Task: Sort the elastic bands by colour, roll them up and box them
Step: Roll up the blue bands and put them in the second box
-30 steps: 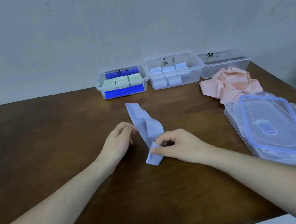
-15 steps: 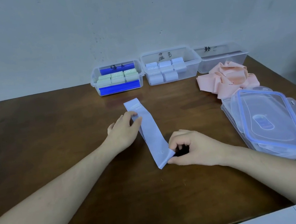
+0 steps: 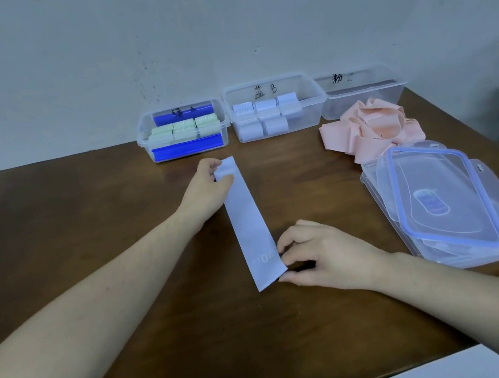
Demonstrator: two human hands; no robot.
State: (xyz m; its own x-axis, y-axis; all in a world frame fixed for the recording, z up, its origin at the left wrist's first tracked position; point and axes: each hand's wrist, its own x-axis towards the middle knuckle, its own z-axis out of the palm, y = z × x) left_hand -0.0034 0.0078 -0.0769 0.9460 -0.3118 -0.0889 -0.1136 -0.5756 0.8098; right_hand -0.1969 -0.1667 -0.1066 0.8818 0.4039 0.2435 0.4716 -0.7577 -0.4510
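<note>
Pale blue band (image 3: 247, 218) stretched flat on the brown table (image 3: 86, 232), long axis running away from the camera, slightly slanted. Far end pinched by the left hand (image 3: 209, 191), thumb on top, fingers curled round the far edge. Near end, by the faint printed number, pinched at its right edge by the right hand (image 3: 319, 253), thumb and forefinger closed on it, other fingers curled above the table.

At the back, against the wall, 3 clear boxes in a row. Left box (image 3: 183, 132): green rolls (image 3: 182, 129) between 2 dark blue strips. Middle box (image 3: 275, 109): pale blue rolls (image 3: 261, 117), 3 behind, 2 in front. Right box (image 3: 361, 91): contents unclear through the plastic. Handwritten marks on each box's back wall.

Loose pink bands (image 3: 368, 129) heaped just in front of the right box. Clear lids (image 3: 438, 202) stacked nearer, on the right, topmost with a blue seal, touching the pink heap's near edge. Band well apart from boxes and lids.
</note>
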